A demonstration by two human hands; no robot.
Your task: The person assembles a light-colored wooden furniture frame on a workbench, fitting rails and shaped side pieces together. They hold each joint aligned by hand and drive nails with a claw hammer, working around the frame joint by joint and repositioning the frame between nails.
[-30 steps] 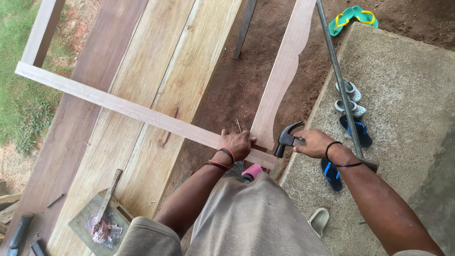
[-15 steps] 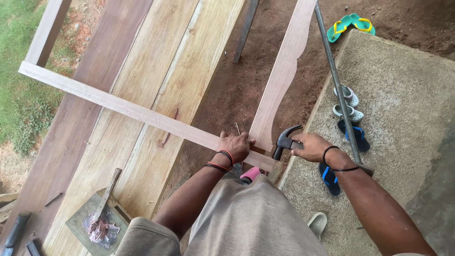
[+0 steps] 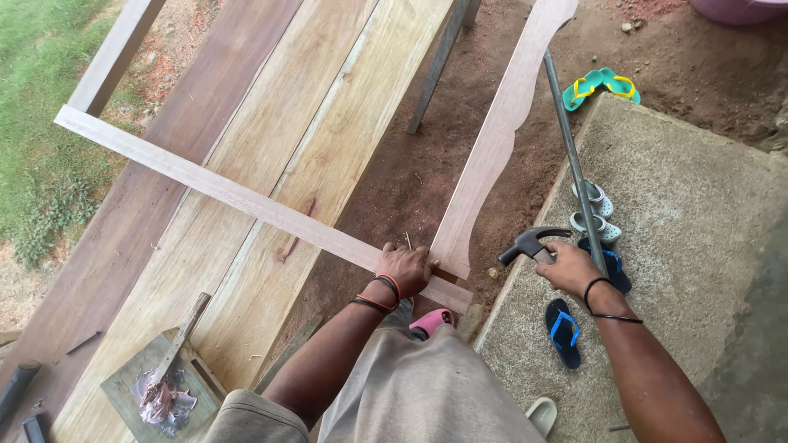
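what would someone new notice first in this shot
Probably the claw hammer held in the right hand at centre right, and the left hand pressing down where a long pale wood strip meets a curved board. Next, the wide planks on the left and the sandals on the concrete slab.

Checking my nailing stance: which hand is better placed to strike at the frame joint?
Probably the right hand: it grips the claw hammer, raised just beside the joint. The left hand is pressed down on the wooden slat there, steadying it.
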